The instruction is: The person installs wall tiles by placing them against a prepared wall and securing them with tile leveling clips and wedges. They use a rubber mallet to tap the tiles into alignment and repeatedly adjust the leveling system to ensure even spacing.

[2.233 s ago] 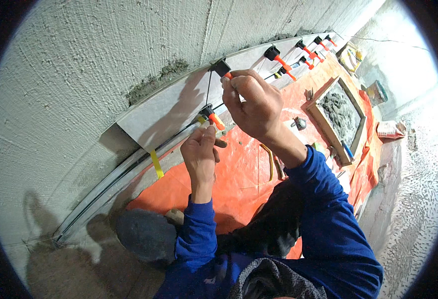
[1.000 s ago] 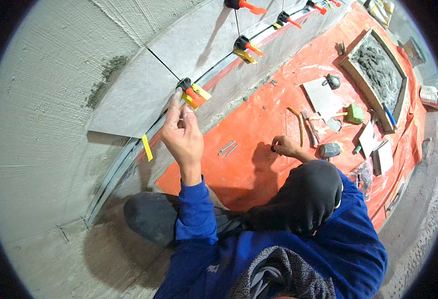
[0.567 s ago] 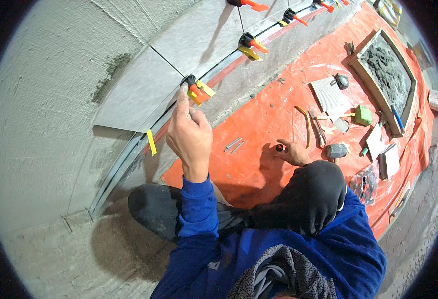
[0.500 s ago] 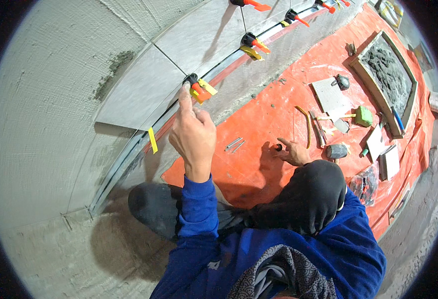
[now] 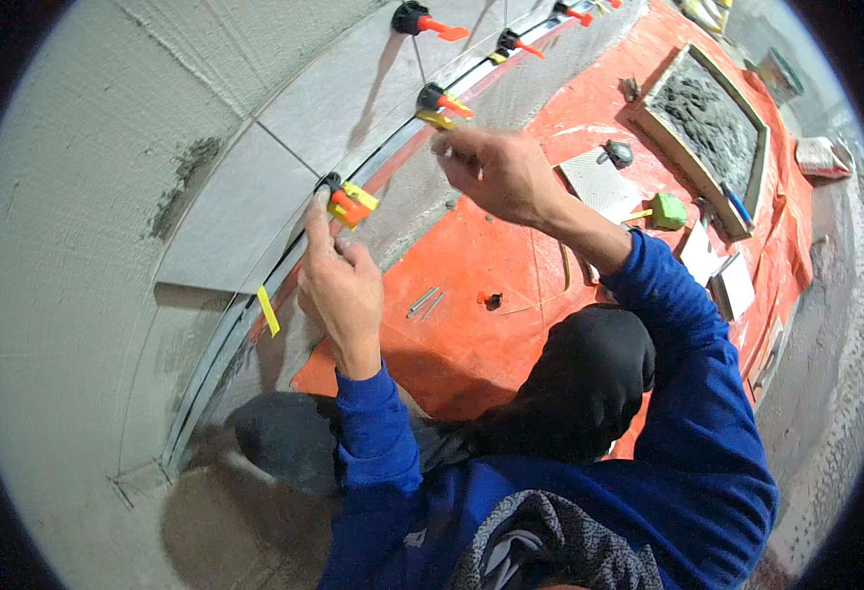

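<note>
My left hand (image 5: 341, 295) reaches up to the wall with its index finger stretched out, the tip touching a black and red tile levelling clip (image 5: 337, 193). Yellow wedges (image 5: 357, 202) stick out beside that clip. It sits at the joint of the grey wall tiles (image 5: 225, 216), above a metal rail (image 5: 245, 324). My right hand (image 5: 506, 175) is raised with curled fingers, just below another levelling clip (image 5: 440, 99); what is between the fingers, if anything, is hidden. A loose black and red clip (image 5: 492, 300) lies on the orange sheet (image 5: 432, 344).
More clips (image 5: 427, 22) line the tiles. A yellow strip (image 5: 268, 311) hangs at the lower tile edge. On the sheet lie thin metal rods (image 5: 424, 302), a ribbed tile piece (image 5: 597, 185) and a green block (image 5: 668, 210). A wooden tray (image 5: 758, 187) holds grey mortar (image 5: 707, 113).
My right hand has risen from beside the loose clip on the sheet toward the wall. My left index finger stays at the same clip. The whole view has shifted slightly.
</note>
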Tool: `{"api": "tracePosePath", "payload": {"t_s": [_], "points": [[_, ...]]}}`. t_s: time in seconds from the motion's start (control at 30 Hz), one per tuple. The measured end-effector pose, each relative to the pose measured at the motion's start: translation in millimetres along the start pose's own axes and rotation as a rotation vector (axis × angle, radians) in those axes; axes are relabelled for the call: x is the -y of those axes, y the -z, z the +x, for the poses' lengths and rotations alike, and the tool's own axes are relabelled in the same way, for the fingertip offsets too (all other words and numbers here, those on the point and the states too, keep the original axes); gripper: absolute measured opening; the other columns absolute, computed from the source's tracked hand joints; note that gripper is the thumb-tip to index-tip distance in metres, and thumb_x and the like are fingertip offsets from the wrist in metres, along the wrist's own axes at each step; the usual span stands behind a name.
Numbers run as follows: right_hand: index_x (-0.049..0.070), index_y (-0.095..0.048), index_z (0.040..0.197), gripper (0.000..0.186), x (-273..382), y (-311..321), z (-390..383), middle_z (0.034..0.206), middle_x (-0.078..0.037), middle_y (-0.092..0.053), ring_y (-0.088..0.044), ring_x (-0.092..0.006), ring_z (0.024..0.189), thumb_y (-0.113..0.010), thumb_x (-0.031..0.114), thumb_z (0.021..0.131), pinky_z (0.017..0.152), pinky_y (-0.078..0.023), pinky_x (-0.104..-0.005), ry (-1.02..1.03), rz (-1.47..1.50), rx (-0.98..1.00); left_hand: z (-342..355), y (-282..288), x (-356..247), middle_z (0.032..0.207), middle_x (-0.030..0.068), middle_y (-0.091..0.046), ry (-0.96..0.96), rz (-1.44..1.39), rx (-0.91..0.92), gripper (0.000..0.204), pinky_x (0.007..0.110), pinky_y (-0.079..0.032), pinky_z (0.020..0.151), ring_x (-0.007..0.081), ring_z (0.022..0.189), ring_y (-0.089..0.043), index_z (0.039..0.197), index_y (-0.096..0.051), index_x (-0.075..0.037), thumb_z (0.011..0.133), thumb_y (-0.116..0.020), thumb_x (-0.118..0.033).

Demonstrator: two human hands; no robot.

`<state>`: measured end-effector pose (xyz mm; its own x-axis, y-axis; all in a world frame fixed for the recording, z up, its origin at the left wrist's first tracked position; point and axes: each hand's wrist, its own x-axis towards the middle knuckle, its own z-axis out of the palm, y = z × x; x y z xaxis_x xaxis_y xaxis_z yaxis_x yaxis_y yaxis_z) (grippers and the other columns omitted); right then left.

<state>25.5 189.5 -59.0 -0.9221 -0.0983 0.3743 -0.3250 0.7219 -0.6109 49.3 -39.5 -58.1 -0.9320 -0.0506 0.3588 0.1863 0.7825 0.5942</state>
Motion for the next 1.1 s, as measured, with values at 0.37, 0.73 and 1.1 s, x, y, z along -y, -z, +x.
{"api": "tracePosePath", "payload": {"t_s": [0.37,0.73,1.1], "points": [[0.011,-0.068,0.095,0.016,1.7,9.2,30.2,0.092,-0.007,-0.063,-0.060,-0.0295,0.090,-0.071,0.019,0.081,0.079,-0.049,-0.0422,0.203,-0.286,-0.309,-0.1,-5.8,-0.2,0.099,0.0237,-0.068,-0.043,-0.051,-0.048,0.061,0.048,-0.051,0.071,0.0383,0.085,-0.068,0.139,-0.047,-0.010,0.079,-0.050,0.003],[0.005,-0.070,0.093,0.032,72.8,-20.8,32.7,0.084,-0.012,-0.068,-0.066,-0.0302,0.080,-0.069,0.036,0.087,0.072,-0.050,-0.0429,0.226,-0.112,0.171,-6.1,-13.5,15.7,0.091,0.0145,-0.069,0.088,-0.555,-0.093,0.051,0.031,-0.048,0.058,0.0170,0.065,-0.062,0.133,-0.057,-0.003,0.083,-0.050,0.008],[0.004,-0.071,0.089,0.034,102.4,-34.7,40.7,0.072,-0.013,-0.067,-0.064,-0.0231,0.064,-0.069,0.037,0.089,0.059,-0.049,-0.0364,-0.169,-0.178,0.361,-2.5,-17.6,19.3,0.090,0.0164,-0.070,0.097,-0.737,-0.024,0.047,0.031,-0.048,0.058,0.0183,0.069,-0.064,0.135,-0.055,0.000,0.088,-0.055,0.005]]}}
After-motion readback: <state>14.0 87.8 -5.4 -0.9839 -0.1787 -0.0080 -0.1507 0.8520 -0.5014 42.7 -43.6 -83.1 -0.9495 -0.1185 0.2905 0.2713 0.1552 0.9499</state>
